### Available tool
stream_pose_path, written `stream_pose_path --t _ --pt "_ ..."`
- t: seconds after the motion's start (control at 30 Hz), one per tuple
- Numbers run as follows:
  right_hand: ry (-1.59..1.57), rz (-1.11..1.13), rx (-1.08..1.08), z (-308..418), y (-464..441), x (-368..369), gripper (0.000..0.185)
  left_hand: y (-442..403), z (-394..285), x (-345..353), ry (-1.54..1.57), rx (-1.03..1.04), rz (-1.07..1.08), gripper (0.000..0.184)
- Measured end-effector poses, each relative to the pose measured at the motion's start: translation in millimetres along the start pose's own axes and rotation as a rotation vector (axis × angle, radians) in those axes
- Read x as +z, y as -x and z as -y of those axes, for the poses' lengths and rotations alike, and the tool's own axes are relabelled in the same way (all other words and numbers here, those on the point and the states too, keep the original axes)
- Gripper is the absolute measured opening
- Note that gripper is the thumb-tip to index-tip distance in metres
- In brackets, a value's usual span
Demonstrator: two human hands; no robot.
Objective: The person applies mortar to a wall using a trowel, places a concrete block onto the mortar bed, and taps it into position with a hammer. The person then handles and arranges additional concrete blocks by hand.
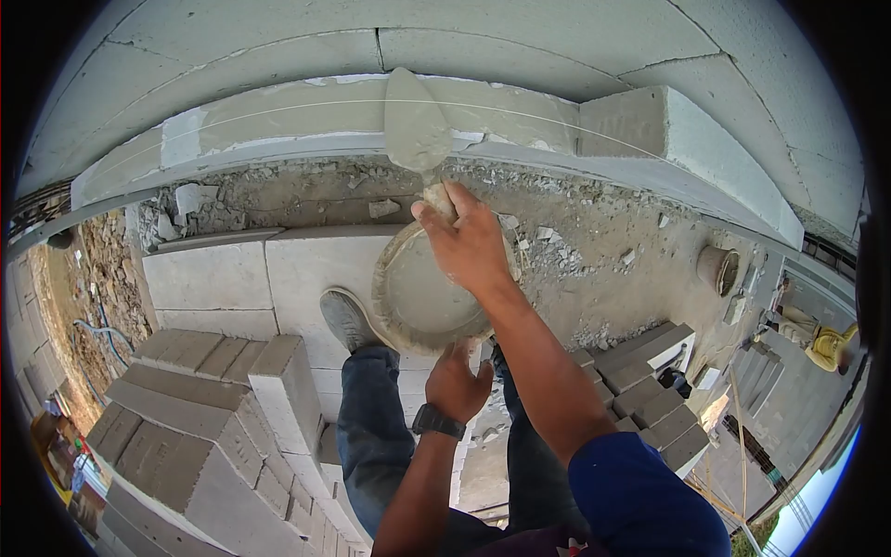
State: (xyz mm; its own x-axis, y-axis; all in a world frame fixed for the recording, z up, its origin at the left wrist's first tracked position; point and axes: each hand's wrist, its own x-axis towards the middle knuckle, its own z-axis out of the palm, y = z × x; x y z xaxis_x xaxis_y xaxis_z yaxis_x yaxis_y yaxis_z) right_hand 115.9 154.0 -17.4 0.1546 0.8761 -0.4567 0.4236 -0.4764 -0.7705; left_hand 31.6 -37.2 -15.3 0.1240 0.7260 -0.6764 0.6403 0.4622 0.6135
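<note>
Trowel (pixel 415 130), upper middle of the frame: blade pointing up, grey paste on it, laid across the view of a long block row (pixel 297 116); whether blade touches row, cannot tell. Thin white string (pixel 520 113) runs over row and blade in the picture.

Left to right. Far left: blue hose (pixel 108 334) on rough ground. Lower left: stacked grey blocks (pixel 176 399). Left of middle: one grey shoe (pixel 349 320), on pale blocks. Centre: round bucket (pixel 381 295), rim crusted, grey mix (pixel 422 292) inside. Left hand (pixel 459 382), dark watch (pixel 438 422) at wrist, lies against the bucket's near rim; finger ends hidden, cannot tell how firmly it grips. Right hand (pixel 467 237) clamped round the trowel's handle, above the bucket's far side. Blue sleeve (pixel 640 492) below, lower right. Right of middle: rubble (pixel 555 252) scattered on dusty floor; below it, a second block stack (pixel 650 395). Farther right: a pail (pixel 717 270), tilted. Right edge: another person in yellow (pixel 829 349), small, well apart from the work.
</note>
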Motion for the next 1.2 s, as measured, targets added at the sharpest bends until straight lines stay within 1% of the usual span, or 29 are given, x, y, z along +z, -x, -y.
stream_pose_path --t 0.07,0.17,0.27,0.37,0.4,0.6,0.7,0.8,0.9,1.0,1.1,1.2 --pt "0.035 -0.053 -0.011 -11 5 -5 0.048 -1 -2 -3 0.003 0.004 -0.018 0.043" --pt "0.078 -0.218 -0.094 -56 9 -16 0.042 0 -1 -3 0.009 0.004 -0.028 0.043" --pt "-0.356 -0.279 0.11 -51 21 -40 0.033 0 1 -1 0.026 0.015 -0.027 0.043" --pt "-0.526 -0.282 0.241 -46 19 -56 0.025 2 2 1 0.032 0.028 -0.021 0.043" --pt "-0.512 -0.289 0.246 -42 18 -57 0.025 2 2 2 0.033 0.034 -0.019 0.043" --pt "-0.447 -0.101 0.233 -21 19 -43 0.029 1 -2 2 0.001 0.015 0.019 0.042" --pt "-0.278 -0.157 0.094 -29 16 -38 0.032 1 0 4 0.012 0.016 0.014 0.041" --pt "-0.115 -0.159 0.078 -45 5 -37 0.036 2 3 8 0.01 0.014 0.006 0.041" --pt "0.119 -0.327 -0.148 -66 10 -24 0.033 1 2 6 0.009 0.016 0.019 0.041" --pt "0.178 -0.373 -0.098 -76 27 -26 0.037 1 0 4 0.029 0.014 -0.005 0.041" --pt "-0.068 -0.244 0.141 -57 45 -41 0.037 1 3 6 0.026 0.028 -0.017 0.041" --pt "-0.055 -0.236 0.077 -44 48 -45 0.036 1 0 6 0.028 0.021 -0.005 0.041"
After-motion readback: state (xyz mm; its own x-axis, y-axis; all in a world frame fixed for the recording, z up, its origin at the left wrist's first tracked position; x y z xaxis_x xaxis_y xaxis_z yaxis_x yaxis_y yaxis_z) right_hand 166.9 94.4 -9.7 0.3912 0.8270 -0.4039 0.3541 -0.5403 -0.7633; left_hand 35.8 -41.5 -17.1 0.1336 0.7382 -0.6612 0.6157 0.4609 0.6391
